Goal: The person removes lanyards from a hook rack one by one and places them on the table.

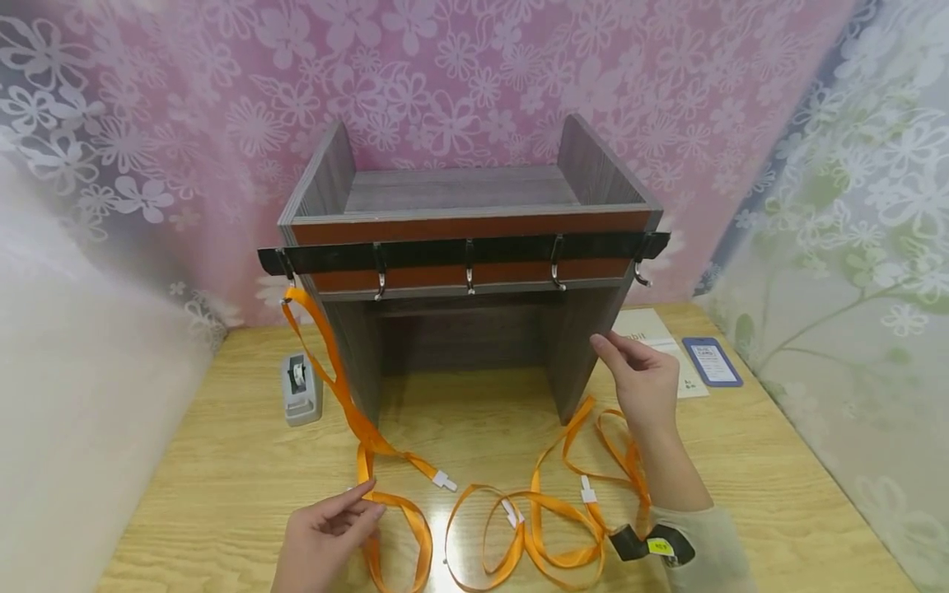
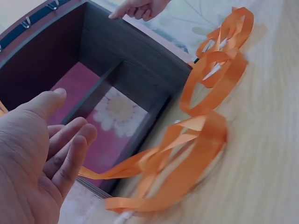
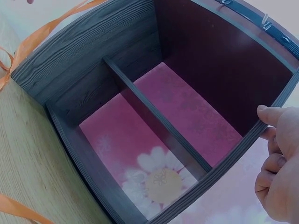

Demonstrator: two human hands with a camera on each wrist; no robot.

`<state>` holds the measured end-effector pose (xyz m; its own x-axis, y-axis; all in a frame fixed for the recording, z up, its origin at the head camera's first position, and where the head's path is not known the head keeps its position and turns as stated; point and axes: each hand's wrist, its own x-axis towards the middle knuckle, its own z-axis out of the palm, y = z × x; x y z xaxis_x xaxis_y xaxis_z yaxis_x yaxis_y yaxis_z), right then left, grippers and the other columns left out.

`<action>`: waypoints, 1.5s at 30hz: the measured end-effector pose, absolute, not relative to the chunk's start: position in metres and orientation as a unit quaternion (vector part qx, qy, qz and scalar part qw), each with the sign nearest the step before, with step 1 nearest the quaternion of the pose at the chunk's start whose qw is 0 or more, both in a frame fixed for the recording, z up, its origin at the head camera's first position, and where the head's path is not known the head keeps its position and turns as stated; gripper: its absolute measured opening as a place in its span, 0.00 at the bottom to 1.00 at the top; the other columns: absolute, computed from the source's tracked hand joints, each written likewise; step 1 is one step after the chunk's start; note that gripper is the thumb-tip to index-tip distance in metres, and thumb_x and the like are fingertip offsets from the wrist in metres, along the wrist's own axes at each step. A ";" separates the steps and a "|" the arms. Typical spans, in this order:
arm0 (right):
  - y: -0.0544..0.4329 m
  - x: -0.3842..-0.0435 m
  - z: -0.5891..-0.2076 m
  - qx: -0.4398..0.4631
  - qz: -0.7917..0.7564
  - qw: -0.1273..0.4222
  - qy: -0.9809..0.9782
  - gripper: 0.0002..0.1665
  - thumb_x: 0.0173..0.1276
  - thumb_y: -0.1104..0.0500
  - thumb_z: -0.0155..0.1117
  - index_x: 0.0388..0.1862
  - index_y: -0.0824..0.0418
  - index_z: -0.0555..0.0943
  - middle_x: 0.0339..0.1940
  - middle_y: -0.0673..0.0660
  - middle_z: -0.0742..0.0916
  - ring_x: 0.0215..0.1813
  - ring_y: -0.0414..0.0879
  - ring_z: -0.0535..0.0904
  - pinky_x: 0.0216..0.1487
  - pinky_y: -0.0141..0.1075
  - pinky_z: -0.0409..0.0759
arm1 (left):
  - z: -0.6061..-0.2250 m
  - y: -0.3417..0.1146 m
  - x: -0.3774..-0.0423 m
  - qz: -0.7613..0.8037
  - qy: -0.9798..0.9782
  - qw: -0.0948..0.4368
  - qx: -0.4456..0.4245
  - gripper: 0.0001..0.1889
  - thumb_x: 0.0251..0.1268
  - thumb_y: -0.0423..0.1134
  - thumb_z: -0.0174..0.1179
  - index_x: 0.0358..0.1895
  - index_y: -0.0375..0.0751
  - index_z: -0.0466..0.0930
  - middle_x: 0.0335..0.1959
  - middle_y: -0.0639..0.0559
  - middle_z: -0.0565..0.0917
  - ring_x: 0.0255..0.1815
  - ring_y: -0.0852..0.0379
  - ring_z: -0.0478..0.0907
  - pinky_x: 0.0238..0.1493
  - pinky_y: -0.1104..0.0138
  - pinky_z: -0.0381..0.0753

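A dark grey wooden shelf (image 1: pixel 452 216) stands on the table, a black rail with several metal hooks (image 1: pixel 469 268) along its front. My right hand (image 1: pixel 647 383) pinches the front edge of the shelf's right side panel (image 3: pixel 224 163), thumb on the near side and fingers around the outer side. From the leftmost hook hangs an orange lanyard (image 1: pixel 337 387), its white clip lying on the table. My left hand (image 1: pixel 326 535) is held near an orange lanyard loop (image 1: pixel 418 527), its fingers loosely bent with nothing between them (image 2: pixel 70 144). More orange lanyards (image 1: pixel 549 527) lie coiled between the hands.
A grey tape dispenser (image 1: pixel 301 391) sits left of the shelf. To the right are a pale booklet (image 1: pixel 689 379) and a blue card holder (image 1: pixel 712 361). Flowered fabric (image 1: pixel 460 82) hangs behind and at the sides.
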<state>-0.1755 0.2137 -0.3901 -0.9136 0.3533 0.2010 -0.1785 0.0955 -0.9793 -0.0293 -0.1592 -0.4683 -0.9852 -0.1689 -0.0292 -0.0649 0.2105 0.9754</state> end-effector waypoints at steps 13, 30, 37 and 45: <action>0.215 -0.175 -0.389 -0.059 0.677 0.197 -0.707 0.19 0.62 0.56 0.76 0.47 0.68 0.88 0.30 0.42 0.91 0.36 0.37 0.83 0.44 0.23 0.83 | -0.435 -0.174 -0.064 -0.602 -0.794 0.070 0.048 0.17 0.61 0.39 0.71 0.52 0.37 0.87 0.31 0.52 0.90 0.26 0.52 0.88 0.28 0.64 0.87; 0.214 -0.174 -0.387 -0.058 0.662 0.198 -0.720 0.21 0.62 0.55 0.76 0.48 0.69 0.87 0.31 0.40 0.91 0.38 0.35 0.85 0.45 0.22 0.83 | -0.413 -0.181 -0.076 -0.616 -0.777 0.113 0.060 0.20 0.63 0.37 0.70 0.58 0.41 0.84 0.32 0.65 0.90 0.26 0.55 0.88 0.28 0.67 0.86; 0.213 -0.175 -0.387 -0.055 0.671 0.205 -0.710 0.20 0.61 0.57 0.76 0.47 0.70 0.88 0.29 0.40 0.91 0.36 0.35 0.85 0.44 0.22 0.83 | -0.407 -0.186 -0.082 -0.611 -0.773 0.145 0.094 0.18 0.62 0.37 0.71 0.56 0.40 0.86 0.28 0.61 0.90 0.24 0.60 0.87 0.28 0.69 0.86; 0.213 -0.174 -0.387 -0.064 0.661 0.204 -0.719 0.20 0.62 0.57 0.76 0.48 0.70 0.87 0.28 0.38 0.90 0.34 0.35 0.83 0.42 0.22 0.82 | -0.402 -0.192 -0.092 -0.612 -0.769 0.161 0.094 0.17 0.61 0.37 0.71 0.54 0.39 0.87 0.29 0.56 0.90 0.24 0.60 0.87 0.28 0.69 0.86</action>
<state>-0.1738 0.2126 -0.3873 -0.9087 0.3618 0.2081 -0.1768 0.1182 -0.9771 -0.0917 -0.1915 -0.4020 -0.9303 -0.3414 0.1338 0.0535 0.2346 0.9706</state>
